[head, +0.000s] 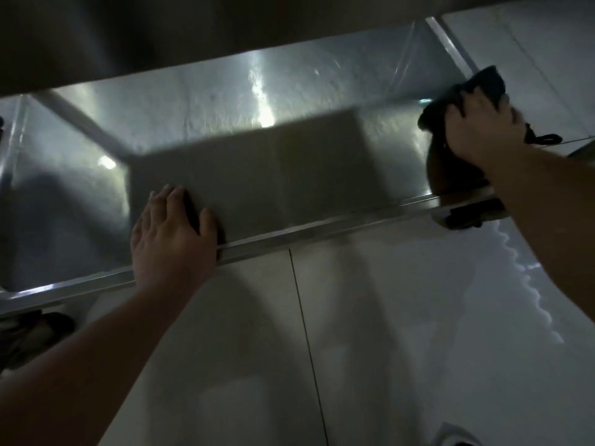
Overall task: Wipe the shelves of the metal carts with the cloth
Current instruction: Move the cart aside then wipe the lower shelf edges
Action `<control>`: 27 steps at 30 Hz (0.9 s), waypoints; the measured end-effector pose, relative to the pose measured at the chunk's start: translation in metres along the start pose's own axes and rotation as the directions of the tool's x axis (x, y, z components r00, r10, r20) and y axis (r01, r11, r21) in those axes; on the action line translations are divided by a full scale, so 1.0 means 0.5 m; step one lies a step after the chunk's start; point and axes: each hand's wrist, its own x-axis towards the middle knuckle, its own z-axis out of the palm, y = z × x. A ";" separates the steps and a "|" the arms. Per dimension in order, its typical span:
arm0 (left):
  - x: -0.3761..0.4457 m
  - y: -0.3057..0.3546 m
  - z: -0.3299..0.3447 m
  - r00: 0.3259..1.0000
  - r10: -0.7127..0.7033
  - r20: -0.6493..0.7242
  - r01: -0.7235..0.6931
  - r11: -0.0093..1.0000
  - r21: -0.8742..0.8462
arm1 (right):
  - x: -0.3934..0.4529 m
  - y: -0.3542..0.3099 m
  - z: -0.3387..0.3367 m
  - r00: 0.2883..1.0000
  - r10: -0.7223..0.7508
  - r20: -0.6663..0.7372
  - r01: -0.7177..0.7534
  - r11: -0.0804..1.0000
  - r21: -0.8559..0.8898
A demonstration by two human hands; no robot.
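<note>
Cloth (463, 94) under right hand (483, 130)

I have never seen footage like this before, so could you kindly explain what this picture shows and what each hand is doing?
There is no machine here: a person wears a camera on the head, so you look forward and down along both bare arms. Before them is a metal cart shelf, shiny and dimly lit, over a pale tiled floor. The left hand rests on the shelf's front rim, fingers fairly straight. The right hand has a dark cloth in its grip at the shelf's right end. A caster shows under that corner.
</note>
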 end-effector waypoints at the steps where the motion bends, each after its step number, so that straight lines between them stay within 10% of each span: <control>1: 0.001 0.001 0.001 1.000 -0.003 -0.001 0.003 1.000 0.007 | 0.012 -0.038 0.004 0.999 0.034 0.011 -0.034 0.999 0.028; 6: 0.007 0.003 0.002 1.000 -0.016 -0.003 0.016 0.999 0.031 | -0.073 -0.305 0.034 0.958 -0.277 0.070 0.269 0.958 0.101; 11: 0.007 -0.005 -0.004 1.000 0.004 0.019 -0.004 1.000 0.029 | -0.283 -0.374 0.096 0.625 -0.750 0.217 0.762 0.646 0.039; 14: 0.000 -0.004 -0.009 0.999 0.020 0.043 -0.022 0.999 0.036 | -0.281 -0.275 0.074 0.551 -0.813 0.188 0.821 0.569 0.056; 20: -0.003 -0.007 -0.008 0.998 0.028 0.050 -0.032 0.997 0.068 | -0.073 -0.053 -0.008 0.937 -0.349 -0.011 0.348 0.936 -0.044; 27: 0.006 -0.001 -0.009 0.998 -0.003 0.066 -0.003 0.996 0.088 | 0.039 -0.262 0.002 1.000 -0.004 0.013 0.003 0.996 0.093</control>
